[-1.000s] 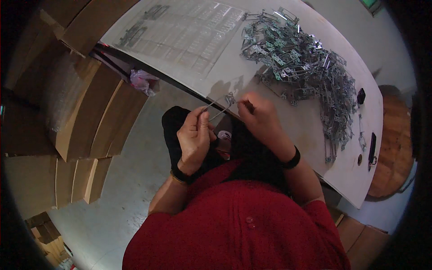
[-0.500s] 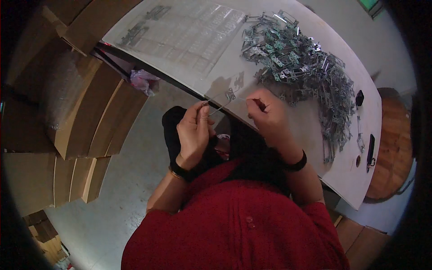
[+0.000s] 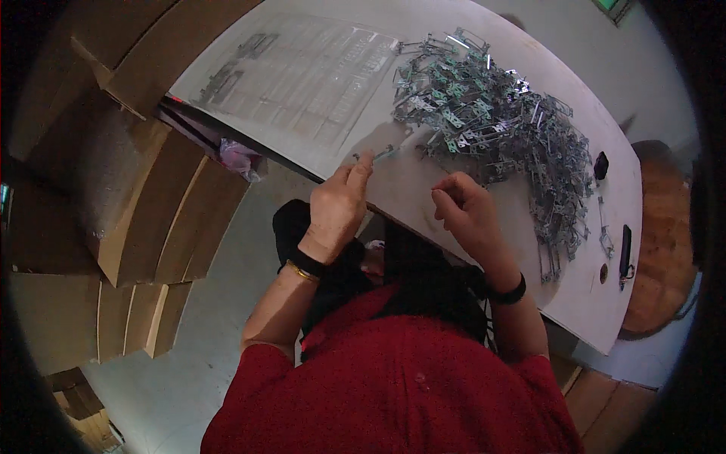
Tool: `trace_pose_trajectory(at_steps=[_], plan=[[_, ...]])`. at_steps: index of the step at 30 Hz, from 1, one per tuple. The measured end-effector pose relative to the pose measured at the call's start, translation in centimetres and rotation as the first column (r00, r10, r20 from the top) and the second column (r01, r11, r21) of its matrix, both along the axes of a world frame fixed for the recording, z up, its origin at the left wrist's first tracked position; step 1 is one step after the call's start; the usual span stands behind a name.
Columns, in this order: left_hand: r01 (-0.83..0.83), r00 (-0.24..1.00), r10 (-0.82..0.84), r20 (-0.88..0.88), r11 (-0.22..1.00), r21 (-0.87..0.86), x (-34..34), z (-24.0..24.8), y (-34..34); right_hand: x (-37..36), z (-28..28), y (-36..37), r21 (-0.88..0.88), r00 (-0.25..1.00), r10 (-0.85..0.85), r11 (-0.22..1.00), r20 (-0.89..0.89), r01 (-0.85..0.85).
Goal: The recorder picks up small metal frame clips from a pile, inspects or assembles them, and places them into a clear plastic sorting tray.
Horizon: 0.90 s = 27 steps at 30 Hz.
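Note:
Over the table's near edge, my left hand [image 3: 338,212] pinches a small metal wire bracket [image 3: 384,153] between its fingertips; the bracket points toward the far right. My right hand [image 3: 470,216] is apart from it, thumb and fingers curled together. Whether anything small sits in that pinch is hidden. Beyond my right hand lies a large heap of metal wire brackets [image 3: 491,113], tangled together and spreading down the table's right side. A clear plastic tray [image 3: 302,83] with rows of slots lies on the far left of the table, with several dark metal pieces at its left end.
The pale table [image 3: 522,280] has a dark bent near edge. On its right lie a black tool [image 3: 625,253], a small black knob [image 3: 601,166] and a loose bracket [image 3: 605,227]. Cardboard boxes [image 3: 144,204] are stacked at left. A round wooden stool [image 3: 656,242] stands at right.
My left hand has moved up and forward with the bracket, now over the tabletop. My right hand has drawn away to the right and down, letting go of the bracket's far end.

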<state>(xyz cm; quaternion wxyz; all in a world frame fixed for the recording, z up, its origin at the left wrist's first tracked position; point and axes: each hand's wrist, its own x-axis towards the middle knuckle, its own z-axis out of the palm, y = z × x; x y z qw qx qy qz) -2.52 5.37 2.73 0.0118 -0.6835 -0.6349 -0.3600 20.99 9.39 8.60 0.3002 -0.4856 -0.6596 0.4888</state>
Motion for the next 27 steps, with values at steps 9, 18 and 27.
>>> trace_pose_trajectory(at_steps=[9, 18, 27], plan=[[0.048, 0.981, -0.039, -0.19, 0.998, 0.046, -0.2, -1.1, -1.0, 1.2, -0.4, -0.3, -0.023, 1.0, -0.013, 1.0, 0.01, 0.013], [0.05, 0.993, -0.05, 0.105, 0.999, 0.006, 0.5, 1.0, -1.3, 2.1, 0.0, -0.4, -0.035, 0.999, -0.039, 0.999, -0.009, 0.038], [0.247, 0.945, -0.211, 0.251, 0.961, -0.123, -1.7, 1.2, 0.5, 2.4, 0.9, -0.2, -0.009, 1.0, -0.021, 1.0, 0.003, 0.021]])
